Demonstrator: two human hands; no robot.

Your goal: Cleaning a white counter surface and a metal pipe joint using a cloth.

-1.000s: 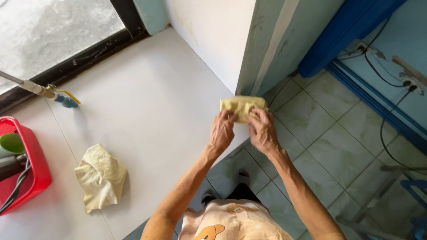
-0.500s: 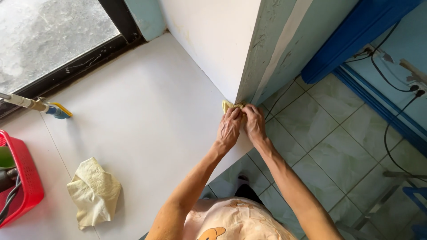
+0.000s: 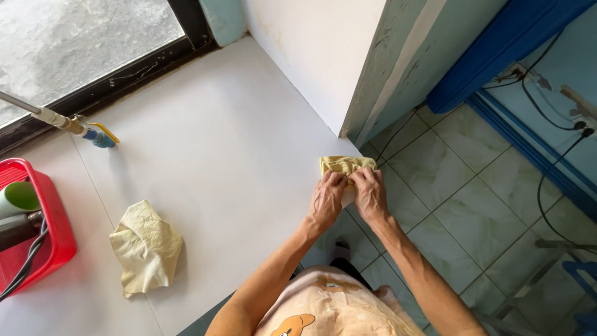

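Both hands, the left hand [image 3: 326, 198] and the right hand [image 3: 369, 194], grip a folded yellow cloth [image 3: 345, 165] at the counter's [image 3: 236, 143] right corner, probably resting on its edge. Another crumpled cloth [image 3: 146, 246] lies near the front edge.

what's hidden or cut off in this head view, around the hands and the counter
- Yellow cloth: lower part covered by the left hand and right hand; its fold cannot be read.
- Red basket: cut by the left edge; contents partly out of view.
- Long tool handle: far end leaves the left edge.
- Crumpled cloth: underside hidden.
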